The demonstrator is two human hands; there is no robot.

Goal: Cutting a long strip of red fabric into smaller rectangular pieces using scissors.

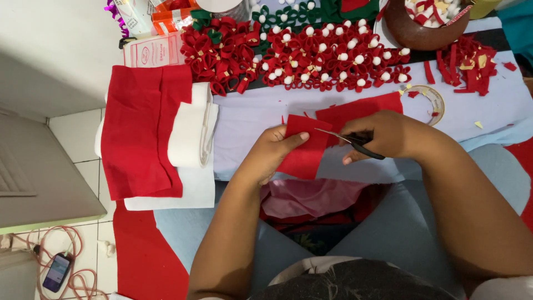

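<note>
My left hand (270, 153) pinches a small rectangular piece of red felt (304, 153) by its left edge, thumb on top. My right hand (380, 135) grips black-handled scissors (355, 143). The thin blades point left and lie across the upper right part of the felt piece. A larger red felt sheet (361, 111) lies flat on the pale blue cloth (255, 111) just behind both hands.
A heap of red felt flowers with white centres (311, 58) fills the back, with green ones (277, 14) behind. Folded red felt (139, 128) and white felt (191, 130) lie at the left. A tape roll (430, 100), red scraps (469, 64), a brown bowl (422, 33) and a phone (55, 272) are around.
</note>
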